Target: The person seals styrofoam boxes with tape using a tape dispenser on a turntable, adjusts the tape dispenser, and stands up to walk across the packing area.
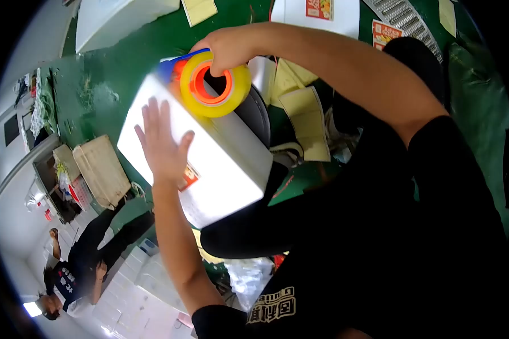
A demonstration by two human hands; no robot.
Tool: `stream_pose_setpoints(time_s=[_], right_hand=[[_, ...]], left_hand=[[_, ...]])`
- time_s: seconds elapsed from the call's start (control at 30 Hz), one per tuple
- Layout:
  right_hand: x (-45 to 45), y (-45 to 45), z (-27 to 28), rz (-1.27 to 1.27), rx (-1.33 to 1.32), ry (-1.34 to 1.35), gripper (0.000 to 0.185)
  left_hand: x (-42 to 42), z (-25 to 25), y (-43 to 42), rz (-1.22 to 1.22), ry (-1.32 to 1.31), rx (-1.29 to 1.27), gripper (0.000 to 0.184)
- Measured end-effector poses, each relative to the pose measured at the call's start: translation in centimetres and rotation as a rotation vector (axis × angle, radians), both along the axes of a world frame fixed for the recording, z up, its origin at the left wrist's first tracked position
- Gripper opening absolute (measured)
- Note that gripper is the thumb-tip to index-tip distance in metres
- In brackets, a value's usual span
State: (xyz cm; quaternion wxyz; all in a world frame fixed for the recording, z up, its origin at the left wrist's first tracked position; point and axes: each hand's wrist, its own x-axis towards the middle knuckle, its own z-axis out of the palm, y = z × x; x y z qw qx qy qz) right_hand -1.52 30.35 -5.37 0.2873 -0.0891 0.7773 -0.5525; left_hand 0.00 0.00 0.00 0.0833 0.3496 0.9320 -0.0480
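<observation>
The white foam box (229, 178) sits tilted in front of the person, beside a black-clad leg, with the left hand (167, 155) laid flat on its broad face, fingers spread and grasping nothing, just beside a red-orange label (190, 177) near the wrist. At the box's far upper edge, the right hand (225, 50) grips a tape dispenser (232, 104) with a yellow roll and an orange hub, which overlaps that edge in view, though I cannot tell whether roll and foam touch; yellow paper sheets (305, 124) lie beyond on the green floor (99, 85).
</observation>
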Motion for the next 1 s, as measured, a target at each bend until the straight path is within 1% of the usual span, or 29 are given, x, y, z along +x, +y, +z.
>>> stream_pose_setpoints(time_s=[0.03,0.07,0.1,0.17,0.2,0.23,0.3,0.37,0.4,0.43,0.5,0.57,0.6,0.63,0.7,0.73,0.77,0.8,0.83,0.9,0.93,0.97,1.0], right_hand=[[0.7,0.2,0.3,0.033,0.007,-0.017,0.072],[1.4,0.5,0.6,0.062,0.018,-0.029,0.072],[4.2,0.9,0.4,0.096,0.061,0.056,0.072],[6.6,3.1,0.2,0.037,0.162,0.152,0.072],[8.7,4.1,-0.4,-0.075,0.036,0.003,0.073],[10.2,5.7,-0.7,-0.187,-0.071,-0.124,0.073],[14.4,8.3,0.7,-0.163,0.046,-0.108,0.074],[19.4,10.0,0.7,-0.246,0.058,-0.144,0.076],[21.3,10.6,1.4,-0.329,0.054,-0.249,0.076],[23.6,11.1,-0.7,-0.469,0.026,-0.238,0.073],[26.3,11.0,-0.2,-0.691,-0.199,-0.299,0.073],[27.1,11.5,-0.8,-0.616,-0.232,-0.254,0.072],[27.0,11.4,-1.4,-0.578,-0.251,-0.235,0.072],[26.7,10.9,-2.6,-0.589,-0.176,-0.083,0.07],[25.6,10.1,-4.4,-0.606,-0.246,-0.039,0.067],[25.2,9.8,-3.6,-0.571,-0.164,-0.049,0.069],[25.0,9.4,-2.6,-0.523,-0.08,-0.066,0.07],[24.6,8.9,-2.7,-0.514,-0.103,-0.115,0.07],[25.3,8.2,-3.2,-0.543,-0.155,-0.087,0.07],[26.6,6.8,-4.8,-0.604,-0.246,-0.004,0.071],[28.1,6.4,-4.7,-0.608,-0.203,0.019,0.07],[29.7,5.5,-4.2,-0.564,-0.279,-0.073,0.069],[31.6,4.6,-3.8,-0.502,-0.207,-0.031,0.067]], left_hand=[[-0.2,0.5,0.6,0.032,0.016,-0.014,0.081],[-0.6,0.6,1.2,0.119,0.038,-0.006,0.075],[0.7,-0.7,1.2,0.199,0.067,0.031,0.071],[0.8,-0.9,1.5,0.337,0.128,0.026,0.068],[0.9,-0.5,1.0,0.339,0.164,-0.034,0.068],[0.3,-0.6,0.7,0.323,0.209,-0.043,0.069],[-0.3,0.1,1.3,0.449,0.224,-0.182,0.073],[-0.7,3.7,5.3,0.797,-0.046,-0.474,0.081],[-1.6,3.7,4.4,0.769,-0.083,-0.601,0.089],[-3.2,2.3,0.8,0.803,0.007,-0.564,0.092],[-4.2,3.1,-2.2,0.871,-0.157,-0.703,0.092],[-3.5,2.0,-6.8,1.244,-0.348,-0.544,0.083],[-2.2,2.0,-7.6,1.195,-0.437,-0.652,0.079],[-0.9,2.3,-8.2,1.144,-0.521,-0.759,0.076],[3.6,2.0,-6.8,0.561,-0.03,-0.87,0.065],[8.0,3.9,0.5,0.502,0.038,-0.612,0.053],[9.4,2.8,0.3,0.215,0.099,-0.131,0.047],[9.9,1.5,1.7,-0.183,0.143,0.018,0.052],[10.6,-1.8,2.4,-0.161,-0.032,0.133,0.062],[10.9,-2.8,3.3,-0.038,-0.02,0.193,0.073],[10.5,-3.7,3.9,0.023,-0.005,0.232,0.073],[10.2,-4.2,4.0,0.091,0.004,0.255,0.073],[10.5,-4.4,3.8,0.168,0.016,0.272,0.073]])
